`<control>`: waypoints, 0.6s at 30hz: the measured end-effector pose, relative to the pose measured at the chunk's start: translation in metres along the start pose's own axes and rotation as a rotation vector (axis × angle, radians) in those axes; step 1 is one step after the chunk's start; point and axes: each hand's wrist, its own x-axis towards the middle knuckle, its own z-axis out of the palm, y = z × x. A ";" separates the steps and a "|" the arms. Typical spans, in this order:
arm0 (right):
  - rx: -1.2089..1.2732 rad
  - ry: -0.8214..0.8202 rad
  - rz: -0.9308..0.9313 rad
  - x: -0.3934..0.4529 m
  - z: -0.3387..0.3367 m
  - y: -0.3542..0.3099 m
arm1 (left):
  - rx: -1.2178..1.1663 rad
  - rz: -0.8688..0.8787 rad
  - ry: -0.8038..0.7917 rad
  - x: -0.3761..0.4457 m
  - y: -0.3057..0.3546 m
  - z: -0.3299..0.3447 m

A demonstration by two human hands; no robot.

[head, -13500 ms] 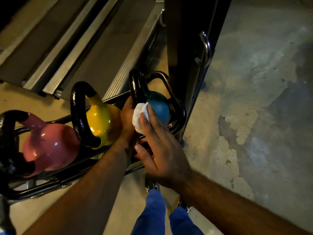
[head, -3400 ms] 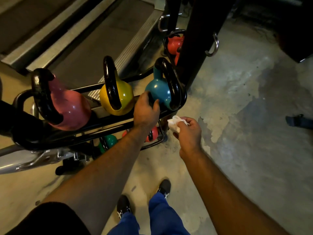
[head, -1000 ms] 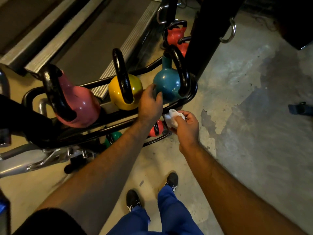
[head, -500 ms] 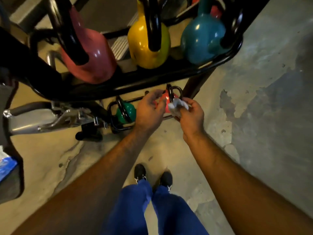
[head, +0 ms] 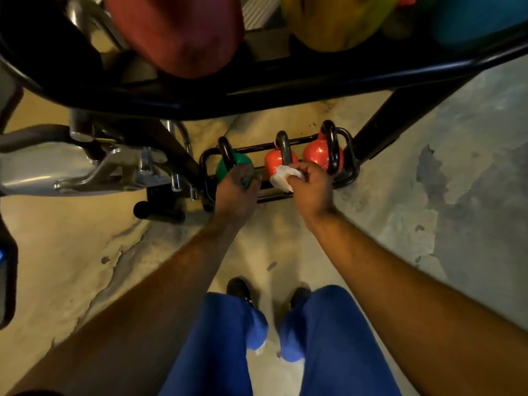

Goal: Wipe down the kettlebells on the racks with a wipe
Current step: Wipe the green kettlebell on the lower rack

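Kettlebells on the low rack are the job in hand: a green bell on the left, a small red bell in the middle and a larger red bell on the right, all sitting near the floor under the top rack, where the pink bell, yellow bell and blue bell show only as blurred undersides.

The right hand has its grip closed on a bunched white wipe, which sits just at the front of the small red bell. The left hand rests on the green bell with fingers curled over it; whether that grip is truly closed around it or only pressing down, I cannot tell.

To do this step well, I judge that the wipe should be opened out a little so more cloth meets the surface, then run around the red body and up both sides of its black handle. The bells stand close together, so the sides facing each other are easy to miss; tilting each one with the free hand would expose them. The top rack hangs close overhead, so the head should stay low when rising. The green bell and the larger red one appear to remain.
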 end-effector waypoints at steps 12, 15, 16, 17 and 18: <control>-0.132 -0.130 -0.315 0.117 0.122 0.123 | -0.102 -0.052 0.309 0.144 -0.176 0.029; -0.093 -0.116 -0.402 0.140 0.146 0.152 | -0.144 -0.032 0.386 0.188 -0.217 0.049; -0.069 -0.110 -0.439 0.146 0.151 0.159 | -0.141 -0.021 0.396 0.200 -0.228 0.055; -0.050 -0.104 -0.478 0.151 0.156 0.166 | -0.149 -0.010 0.397 0.211 -0.238 0.060; -0.032 -0.097 -0.524 0.154 0.159 0.174 | -0.169 0.005 0.388 0.219 -0.248 0.065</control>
